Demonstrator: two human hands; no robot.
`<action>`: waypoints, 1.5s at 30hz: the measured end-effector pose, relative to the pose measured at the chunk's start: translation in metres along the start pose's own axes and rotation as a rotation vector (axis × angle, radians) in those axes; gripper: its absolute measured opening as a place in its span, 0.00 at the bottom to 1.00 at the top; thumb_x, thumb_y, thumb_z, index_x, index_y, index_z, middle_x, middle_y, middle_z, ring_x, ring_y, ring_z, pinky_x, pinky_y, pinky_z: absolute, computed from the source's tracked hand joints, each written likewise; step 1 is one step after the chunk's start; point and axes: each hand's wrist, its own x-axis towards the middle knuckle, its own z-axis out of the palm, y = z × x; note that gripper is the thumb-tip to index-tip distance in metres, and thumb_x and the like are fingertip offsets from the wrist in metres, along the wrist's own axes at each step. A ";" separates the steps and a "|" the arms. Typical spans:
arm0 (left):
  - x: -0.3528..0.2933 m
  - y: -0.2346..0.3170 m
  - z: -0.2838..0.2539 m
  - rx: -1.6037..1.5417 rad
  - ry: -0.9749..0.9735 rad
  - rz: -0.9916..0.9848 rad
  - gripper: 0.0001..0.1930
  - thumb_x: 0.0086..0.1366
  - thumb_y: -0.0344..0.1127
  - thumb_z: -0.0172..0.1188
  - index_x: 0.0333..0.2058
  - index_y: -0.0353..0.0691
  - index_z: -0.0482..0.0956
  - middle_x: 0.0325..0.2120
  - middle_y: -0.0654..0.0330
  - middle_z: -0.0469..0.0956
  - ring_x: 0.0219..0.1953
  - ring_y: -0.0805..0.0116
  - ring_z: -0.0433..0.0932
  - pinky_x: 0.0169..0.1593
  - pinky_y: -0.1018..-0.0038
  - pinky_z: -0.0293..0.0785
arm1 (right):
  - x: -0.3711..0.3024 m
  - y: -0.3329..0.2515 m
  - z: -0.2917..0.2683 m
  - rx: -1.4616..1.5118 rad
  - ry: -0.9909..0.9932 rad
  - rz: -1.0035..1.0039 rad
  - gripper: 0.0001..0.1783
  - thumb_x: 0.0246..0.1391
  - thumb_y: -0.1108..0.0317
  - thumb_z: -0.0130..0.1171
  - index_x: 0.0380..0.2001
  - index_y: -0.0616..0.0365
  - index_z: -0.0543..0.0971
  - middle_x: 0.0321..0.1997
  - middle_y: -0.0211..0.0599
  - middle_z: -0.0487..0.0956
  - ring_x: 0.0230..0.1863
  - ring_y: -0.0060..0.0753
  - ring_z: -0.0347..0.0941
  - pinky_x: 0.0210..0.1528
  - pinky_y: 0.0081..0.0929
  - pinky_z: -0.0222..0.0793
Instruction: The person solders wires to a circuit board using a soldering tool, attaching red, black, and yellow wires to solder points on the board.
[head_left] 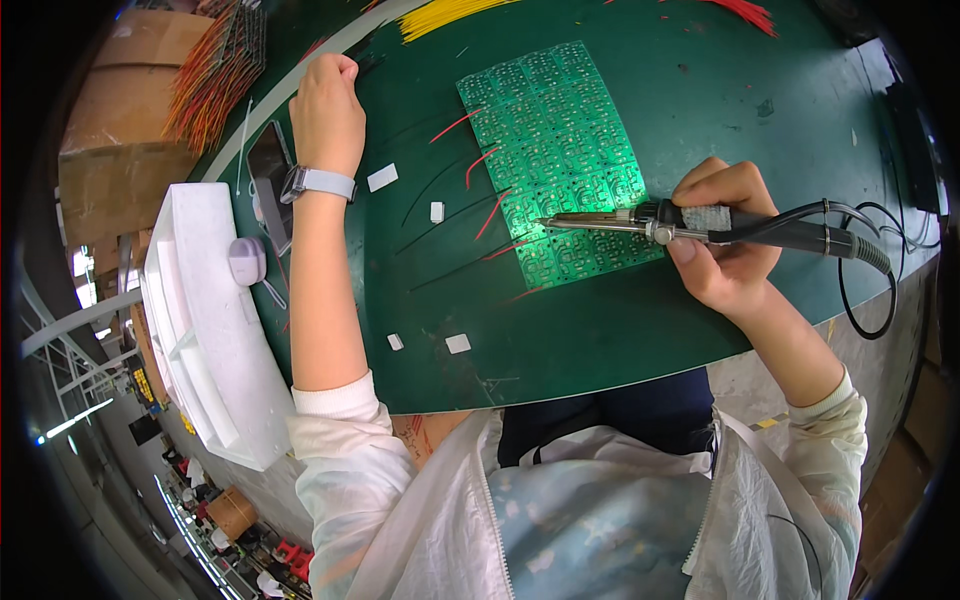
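Note:
My right hand (735, 235) grips a soldering iron (795, 232) with a thin metal tube along its side. The iron's tip rests at or just above the lower left part of a green circuit board panel (565, 125); contact is hard to judge. Several red and black wires stick out from the panel's left edge, among them a red wire (487, 215). Off to the upper left, my left hand (328, 115) is closed, fingertips curled near some dark wires on the table. What it holds, if anything, is hidden.
Left of my forearm stand a white foam box (215, 320), a phone (268, 175) and a lilac case (246, 262). Small white pieces, one being a white block (458, 344), dot the green table. Yellow wires (455, 14) and red wires (745, 14) lie at the back. The iron's cable (843, 290) loops at right.

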 end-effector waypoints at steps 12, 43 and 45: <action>-0.009 0.029 -0.033 -0.481 -0.025 -0.227 0.06 0.61 0.28 0.55 0.36 0.36 0.76 0.26 0.61 0.78 0.30 0.76 0.77 0.31 0.80 0.69 | 0.001 -0.001 0.001 -0.001 0.004 0.022 0.14 0.41 0.77 0.60 0.32 0.67 0.68 0.24 0.39 0.74 0.22 0.18 0.66 0.22 0.15 0.62; -0.134 0.167 -0.090 -0.537 -0.080 -0.199 0.11 0.44 0.15 0.63 0.28 0.36 0.79 0.25 0.63 0.76 0.19 0.78 0.66 0.22 0.83 0.62 | -0.027 -0.021 0.003 0.059 0.042 0.210 0.15 0.42 0.75 0.59 0.33 0.72 0.68 0.26 0.42 0.71 0.23 0.21 0.64 0.24 0.16 0.58; -0.135 0.168 -0.089 -0.542 -0.081 -0.209 0.11 0.44 0.15 0.63 0.28 0.35 0.78 0.25 0.63 0.76 0.19 0.78 0.66 0.22 0.83 0.62 | -0.026 -0.020 0.003 0.049 0.024 0.178 0.15 0.41 0.76 0.59 0.33 0.72 0.68 0.25 0.42 0.72 0.23 0.22 0.65 0.25 0.16 0.60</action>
